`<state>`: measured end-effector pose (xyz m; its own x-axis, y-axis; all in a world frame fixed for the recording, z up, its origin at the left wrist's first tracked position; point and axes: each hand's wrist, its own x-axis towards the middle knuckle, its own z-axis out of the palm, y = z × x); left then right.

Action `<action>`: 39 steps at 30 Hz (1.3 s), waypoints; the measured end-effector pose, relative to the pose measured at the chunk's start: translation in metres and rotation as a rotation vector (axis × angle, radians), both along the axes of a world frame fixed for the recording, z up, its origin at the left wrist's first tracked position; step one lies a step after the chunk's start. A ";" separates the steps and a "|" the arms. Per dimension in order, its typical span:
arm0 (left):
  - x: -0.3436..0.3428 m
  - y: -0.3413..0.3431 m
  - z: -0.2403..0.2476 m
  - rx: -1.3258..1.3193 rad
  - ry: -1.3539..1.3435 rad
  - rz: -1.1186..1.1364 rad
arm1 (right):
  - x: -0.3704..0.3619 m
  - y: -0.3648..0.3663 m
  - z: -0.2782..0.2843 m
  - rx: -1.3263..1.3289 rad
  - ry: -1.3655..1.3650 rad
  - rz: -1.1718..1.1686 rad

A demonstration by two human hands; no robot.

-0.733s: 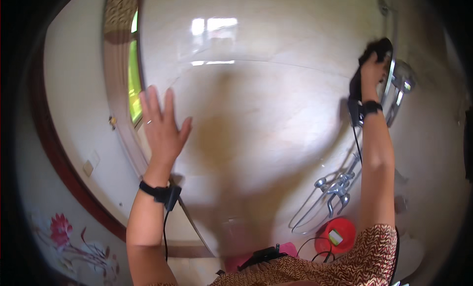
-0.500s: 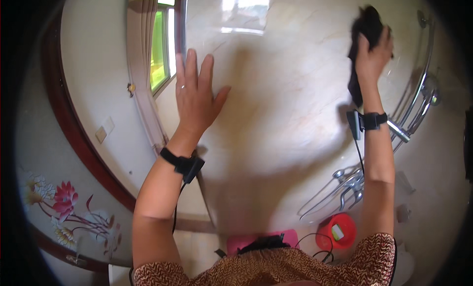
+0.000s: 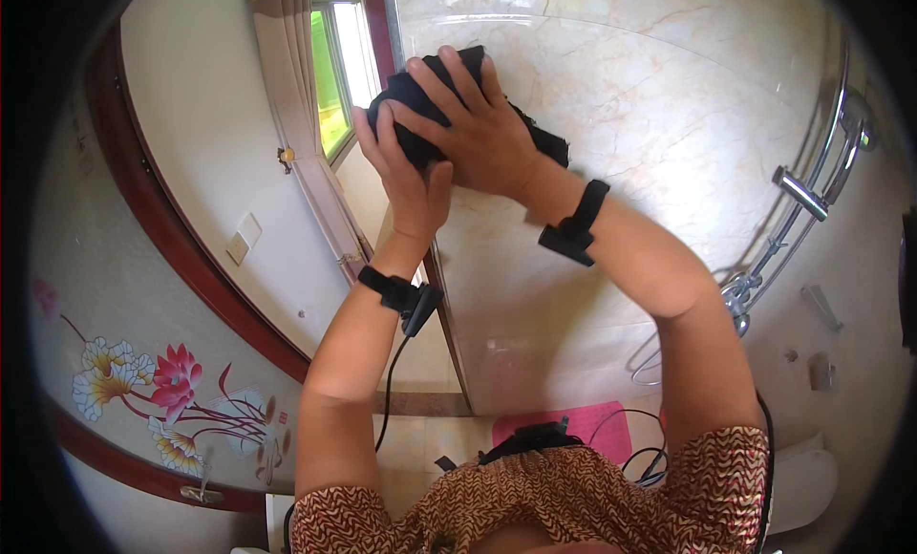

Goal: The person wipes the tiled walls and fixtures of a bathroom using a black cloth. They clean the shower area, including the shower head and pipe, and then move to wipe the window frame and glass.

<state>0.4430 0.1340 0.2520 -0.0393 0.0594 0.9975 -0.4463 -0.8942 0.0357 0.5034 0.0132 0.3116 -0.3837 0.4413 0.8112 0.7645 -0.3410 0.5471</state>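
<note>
A black cloth lies against the marbled tile wall, close to its left edge beside the doorway. My right hand holds the cloth there, fingers spread across it, and part of the cloth sticks out beyond the wrist side. Just left of it, my left hand has its fingers extended along the cloth's lower left edge. Whether the left fingers grip any fabric is hard to see, but they look straight and apart. Both wrists wear black straps with small devices.
A chrome shower rail with fittings runs down the right side. A window and curtain show through the doorway at left. Near the lower left is a flower-painted door panel. A pink mat lies on the floor.
My right hand has carried the black cloth from the upper right of the wall across to the left. My left hand has shifted slightly right and now meets the cloth.
</note>
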 end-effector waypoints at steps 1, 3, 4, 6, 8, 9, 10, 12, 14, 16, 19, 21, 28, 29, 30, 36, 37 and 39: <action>-0.005 0.000 -0.005 0.033 0.025 0.000 | 0.001 -0.009 0.004 -0.044 -0.015 -0.025; -0.015 0.000 -0.001 0.059 0.096 0.152 | 0.006 -0.031 0.032 -0.131 -0.050 -0.081; -0.015 -0.005 0.004 0.071 0.124 0.209 | 0.013 -0.044 0.046 -0.054 -0.010 -0.068; -0.022 -0.008 0.015 0.139 0.114 0.289 | 0.026 -0.076 0.067 0.079 0.042 -0.097; -0.029 -0.014 0.028 0.209 0.139 0.334 | 0.041 -0.117 0.083 0.236 0.079 -0.153; -0.023 -0.019 0.028 0.265 0.157 0.335 | 0.052 -0.140 0.085 0.303 0.090 -0.181; -0.023 -0.018 0.028 0.323 0.178 0.349 | 0.061 -0.158 0.083 0.360 0.104 -0.205; -0.018 -0.017 0.027 0.382 0.228 0.390 | 0.081 -0.201 0.071 0.457 0.126 -0.267; -0.009 -0.011 0.015 0.380 0.300 0.464 | 0.102 -0.238 0.049 0.515 0.178 -0.305; -0.003 -0.005 0.007 0.376 0.279 0.517 | 0.122 -0.278 0.028 0.566 0.223 -0.348; 0.001 -0.005 0.011 0.406 0.214 0.576 | 0.152 -0.335 0.000 0.716 0.302 -0.423; 0.006 -0.006 0.011 0.415 0.192 0.571 | 0.161 -0.353 -0.008 0.762 0.357 -0.351; 0.006 -0.002 0.010 0.396 0.225 0.593 | 0.159 -0.318 0.003 0.930 0.356 -0.337; 0.006 -0.002 0.009 0.376 0.237 0.567 | 0.148 -0.304 0.003 0.844 0.302 -0.322; 0.010 -0.003 0.005 0.361 0.235 0.558 | 0.136 -0.290 0.000 0.760 0.248 -0.305; 0.002 0.000 0.010 0.357 0.183 0.234 | 0.054 -0.158 -0.036 0.326 0.267 -0.184; -0.004 -0.004 0.013 0.345 0.199 0.198 | 0.044 -0.139 -0.043 0.238 0.295 -0.178; -0.010 -0.009 0.023 0.334 0.225 0.122 | 0.037 -0.100 -0.064 0.079 0.334 -0.111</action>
<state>0.4332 0.1250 0.2746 0.1952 -0.2600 0.9457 -0.3509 -0.9189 -0.1802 0.5403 -0.0866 0.2474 -0.0452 0.3961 0.9171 0.8523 -0.4636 0.2423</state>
